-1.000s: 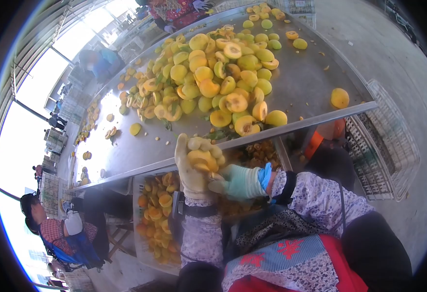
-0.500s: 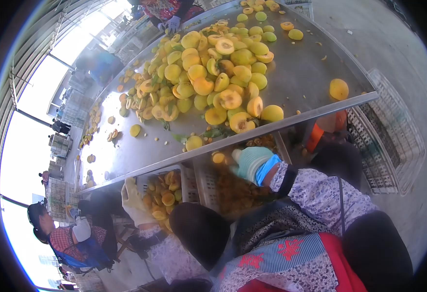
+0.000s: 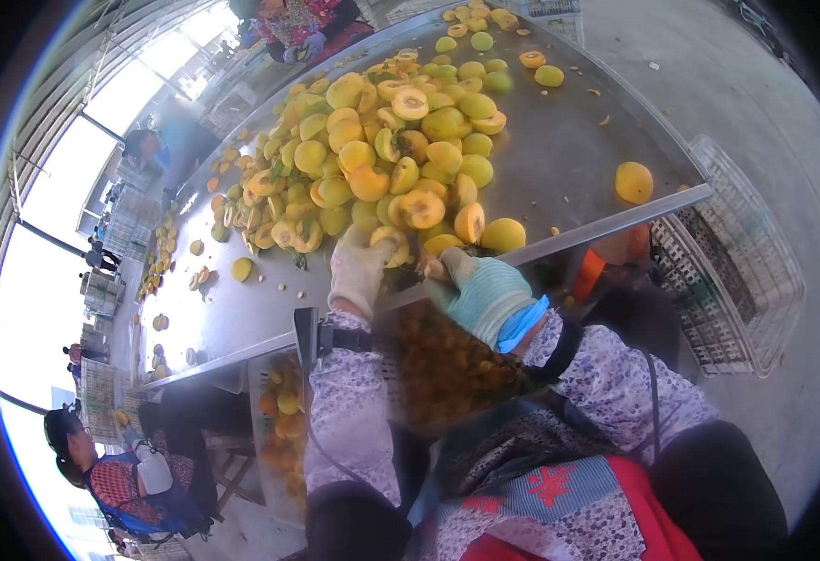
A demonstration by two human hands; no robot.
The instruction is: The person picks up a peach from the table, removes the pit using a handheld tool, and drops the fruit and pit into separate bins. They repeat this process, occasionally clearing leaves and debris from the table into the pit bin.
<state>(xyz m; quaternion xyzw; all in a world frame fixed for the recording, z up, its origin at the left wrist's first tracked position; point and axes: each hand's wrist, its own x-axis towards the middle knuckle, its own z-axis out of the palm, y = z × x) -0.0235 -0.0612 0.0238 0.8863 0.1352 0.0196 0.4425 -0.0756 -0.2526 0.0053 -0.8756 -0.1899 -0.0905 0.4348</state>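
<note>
At the table's near edge, my left hand (image 3: pixel 357 273) in a pale glove closes around a yellow peach half (image 3: pixel 394 245) at the front of the pile. My right hand (image 3: pixel 487 297), in a teal knitted glove with a blue band at the wrist, is beside it. Its fingers are drawn together over the metal rim, and whatever they hold is hidden. Many whole and halved yellow peaches (image 3: pixel 370 182) are heaped on the metal table (image 3: pixel 573 159) beyond both hands.
Below the table edge are a crate of peach halves (image 3: pixel 283 425) and a bin of brownish scraps (image 3: pixel 452 365). White plastic crates (image 3: pixel 723 271) stand at right. One co-worker (image 3: pixel 138 467) sits at left; another (image 3: pixel 302 28) is across the table. A single peach (image 3: pixel 633 182) lies near the right corner.
My left hand has risen from beside the crate to the pile's front edge and taken hold of a peach half. My right hand has shifted slightly left and down toward it.
</note>
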